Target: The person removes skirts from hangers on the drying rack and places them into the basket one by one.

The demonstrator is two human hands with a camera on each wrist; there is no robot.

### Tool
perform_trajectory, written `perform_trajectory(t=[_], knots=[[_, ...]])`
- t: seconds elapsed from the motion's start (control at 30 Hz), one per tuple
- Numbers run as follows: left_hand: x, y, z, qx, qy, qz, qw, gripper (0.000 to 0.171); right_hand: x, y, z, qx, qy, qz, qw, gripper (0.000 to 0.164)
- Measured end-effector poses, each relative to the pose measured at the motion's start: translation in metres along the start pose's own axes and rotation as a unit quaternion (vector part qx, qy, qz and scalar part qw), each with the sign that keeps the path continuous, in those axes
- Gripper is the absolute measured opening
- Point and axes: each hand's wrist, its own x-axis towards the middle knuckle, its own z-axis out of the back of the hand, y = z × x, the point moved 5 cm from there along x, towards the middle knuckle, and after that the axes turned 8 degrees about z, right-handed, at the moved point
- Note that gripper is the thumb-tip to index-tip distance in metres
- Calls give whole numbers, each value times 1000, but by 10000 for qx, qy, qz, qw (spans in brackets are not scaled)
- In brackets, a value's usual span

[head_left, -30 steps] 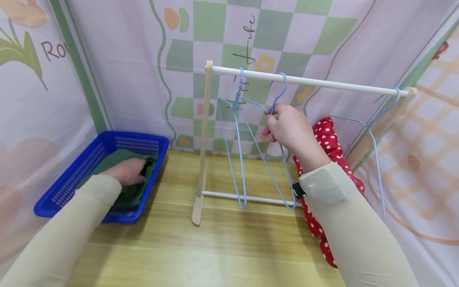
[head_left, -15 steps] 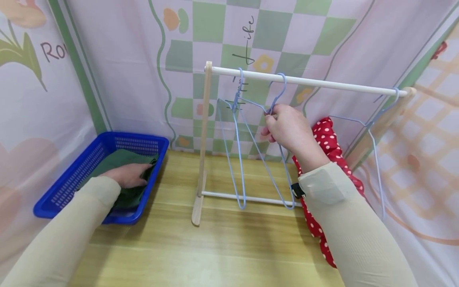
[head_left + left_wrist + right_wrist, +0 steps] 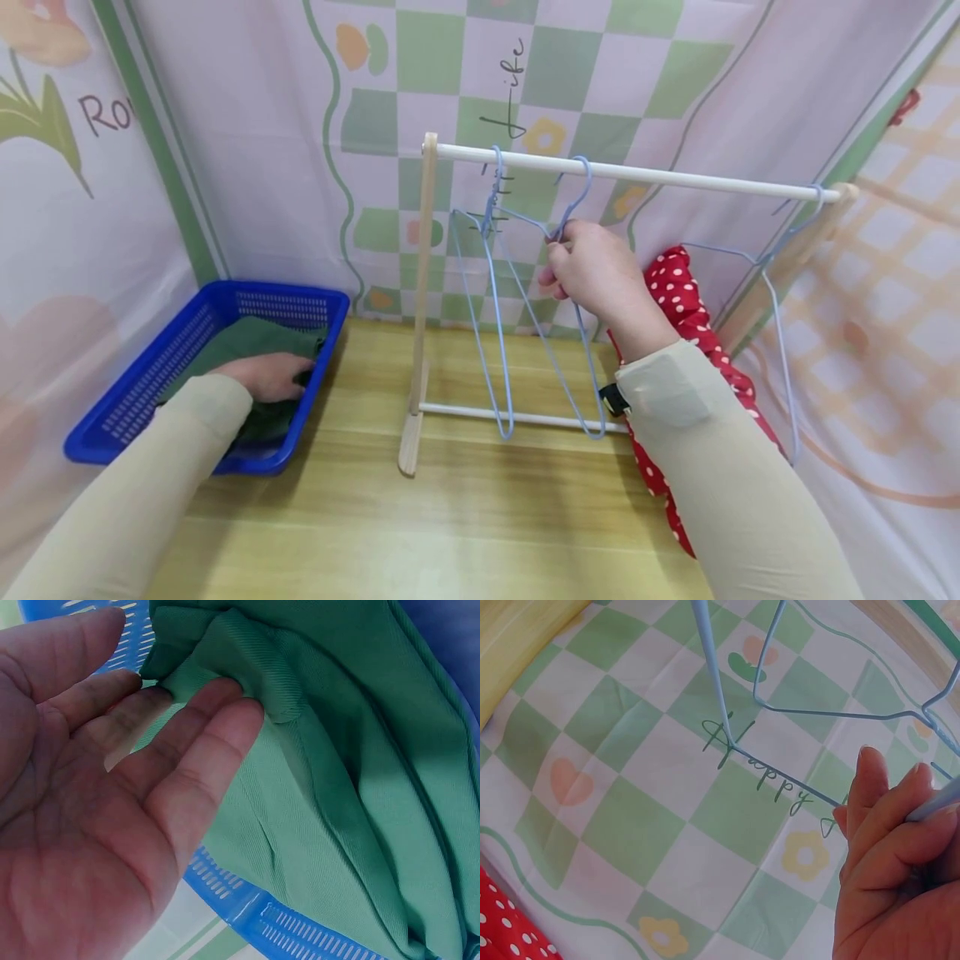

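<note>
My left hand (image 3: 270, 375) reaches into the blue basket (image 3: 82, 446), over a folded green cloth (image 3: 240, 340). In the left wrist view its fingertips touch a raised fold of the cloth (image 3: 360, 750), and the thumb (image 3: 82, 645) stays apart from the fingers. My right hand (image 3: 600, 262) pinches a light blue hanger (image 3: 582, 187) just below its hook. That hook still hangs over the white rail (image 3: 660, 176). The right wrist view shows the curled fingers (image 3: 885, 832) around the hanger's wire.
Another blue hanger (image 3: 498, 325) hangs to the left, and a further hanger (image 3: 780, 342) sits at the rail's right end. Red polka-dot fabric (image 3: 678, 283) lies behind my right forearm. The wooden rack post (image 3: 424, 283) stands between basket and hangers.
My left hand has shifted slightly over the green cloth, its fingers changing position. The right hand keeps its pinch on the hanger. The head view has moved a little.
</note>
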Motion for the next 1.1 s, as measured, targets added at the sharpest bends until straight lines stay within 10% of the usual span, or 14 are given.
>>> perform_trajectory(t=[1.1], knots=[[-6,-8,12,-250,-724,-3,9971,48,-2,1,1,-40,6,-76,10000,29]])
